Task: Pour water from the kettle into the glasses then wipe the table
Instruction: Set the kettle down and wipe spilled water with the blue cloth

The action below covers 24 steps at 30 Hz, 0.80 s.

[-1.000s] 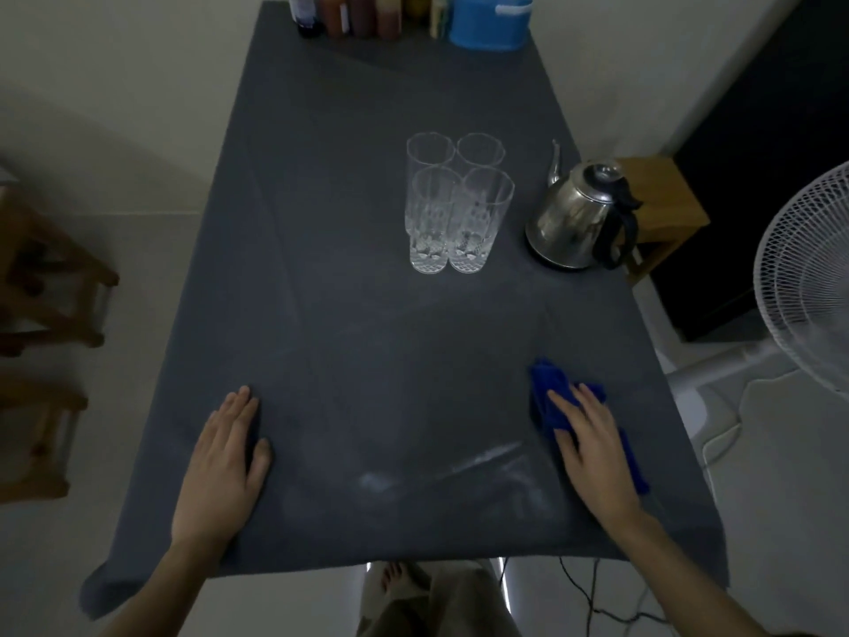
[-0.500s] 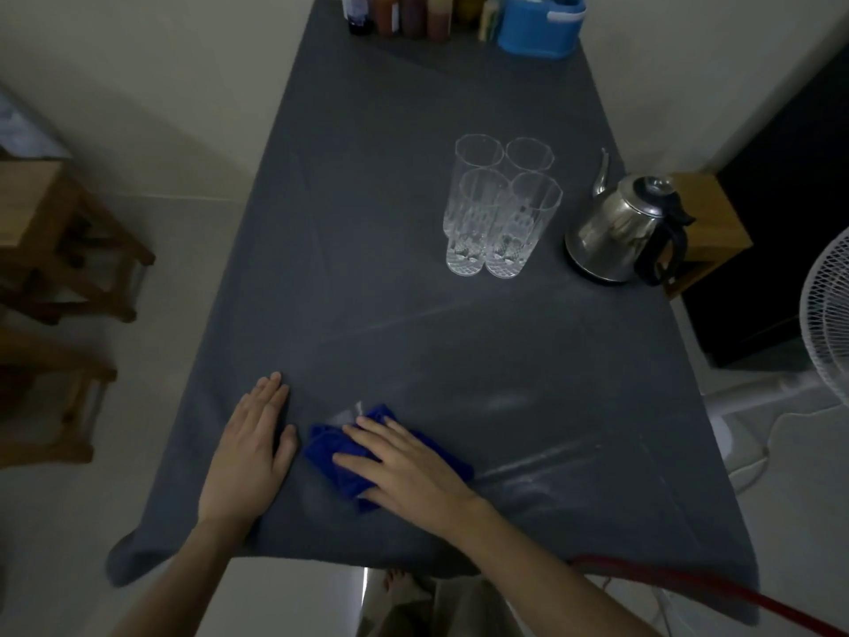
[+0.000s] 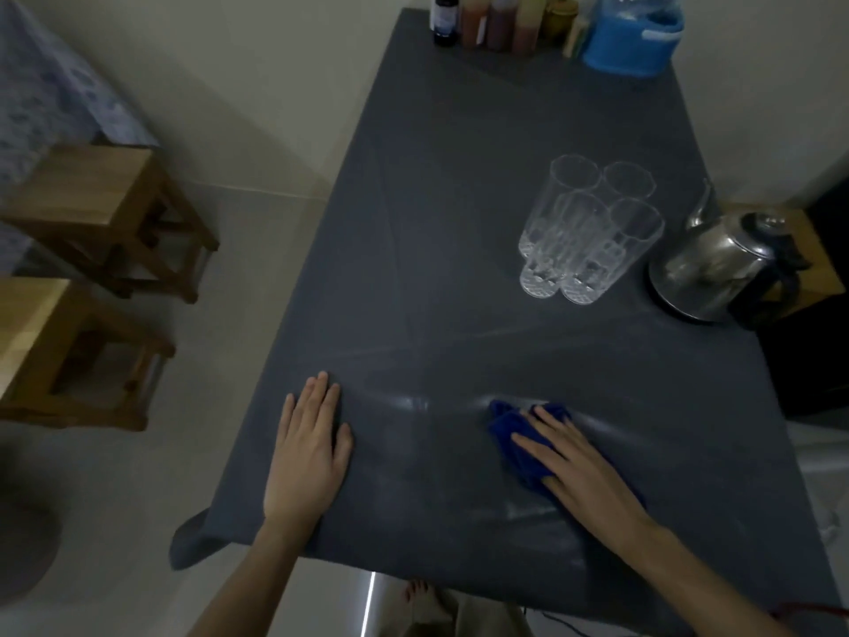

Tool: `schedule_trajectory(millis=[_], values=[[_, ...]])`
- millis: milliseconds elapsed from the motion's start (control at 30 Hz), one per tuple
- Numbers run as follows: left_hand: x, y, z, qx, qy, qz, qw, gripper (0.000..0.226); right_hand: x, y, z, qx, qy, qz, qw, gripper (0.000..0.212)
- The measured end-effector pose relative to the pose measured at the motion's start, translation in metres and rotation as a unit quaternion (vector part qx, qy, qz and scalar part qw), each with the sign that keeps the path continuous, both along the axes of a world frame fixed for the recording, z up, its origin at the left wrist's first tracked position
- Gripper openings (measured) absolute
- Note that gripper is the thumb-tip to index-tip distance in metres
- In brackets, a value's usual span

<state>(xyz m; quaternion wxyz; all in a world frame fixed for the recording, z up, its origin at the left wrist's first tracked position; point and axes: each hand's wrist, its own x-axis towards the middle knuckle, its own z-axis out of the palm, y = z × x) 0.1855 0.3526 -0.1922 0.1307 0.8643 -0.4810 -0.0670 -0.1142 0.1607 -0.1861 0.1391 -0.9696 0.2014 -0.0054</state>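
Note:
A dark grey cloth covers the table (image 3: 459, 223). Several clear tall glasses (image 3: 583, 232) stand bunched together right of centre. Just right of them sits the steel kettle (image 3: 716, 268) with a black handle, near the table's right edge. My right hand (image 3: 579, 466) lies flat, fingers spread, pressing a crumpled blue cloth (image 3: 514, 434) onto the near part of the table. My left hand (image 3: 308, 452) rests palm down on the tablecloth near the front left corner, holding nothing. Wet streaks shine between the two hands.
Bottles and jars (image 3: 487, 20) and a blue container (image 3: 629, 39) line the far edge. Two wooden stools (image 3: 105, 209) stand on the floor to the left. A wooden stand (image 3: 817, 250) is behind the kettle. My bare foot (image 3: 422, 604) shows below the near edge.
My right hand swept the blue cloth from the right side over to my left hand, then back toward the middle. The left hand stayed pressed down. The view shifted left.

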Motion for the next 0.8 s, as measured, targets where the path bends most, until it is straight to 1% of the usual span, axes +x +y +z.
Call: schedule_trajectory(millis=[67,167,233,333,433,533,600,700,733,800], values=[[0.001,0.000,-0.001,-0.005,0.003,0.013,1.000,0.053,0.027,0.006,-0.002,-0.002,-0.012,0.040,0.999,0.076],[0.002,0.000,0.000,-0.010,0.010,0.010,1.000,0.051,0.090,0.029,-0.007,-0.004,-0.052,0.114,0.992,0.055],[0.002,0.000,0.000,-0.010,0.013,0.006,1.000,0.051,0.135,0.046,-0.012,0.000,-0.077,0.117,0.990,0.050],[0.003,0.001,-0.001,-0.007,0.018,0.004,1.000,0.051,0.183,0.058,-0.015,0.004,-0.104,0.063,0.993,0.052],[0.004,0.001,-0.002,-0.004,0.020,0.011,1.000,0.052,0.196,0.051,-0.010,-0.008,-0.113,0.020,0.993,0.055],[0.004,0.001,-0.002,-0.009,0.024,0.018,1.000,0.051,0.184,0.022,-0.010,-0.052,-0.111,-0.012,0.992,0.052],[0.004,0.001,-0.002,-0.011,0.022,0.017,1.000,0.050,0.163,-0.006,-0.010,-0.078,-0.111,-0.056,0.989,0.049],[0.004,0.001,-0.005,-0.019,0.021,0.015,0.999,0.050,0.134,-0.036,-0.004,-0.050,-0.103,-0.152,0.982,0.051],[0.004,0.001,-0.005,-0.020,0.023,0.014,0.999,0.050,0.133,-0.037,-0.004,-0.035,-0.102,-0.167,0.980,0.053],[0.004,0.001,-0.006,-0.024,0.025,0.012,0.999,0.051,0.141,-0.028,-0.007,-0.031,-0.115,-0.154,0.981,0.056]])
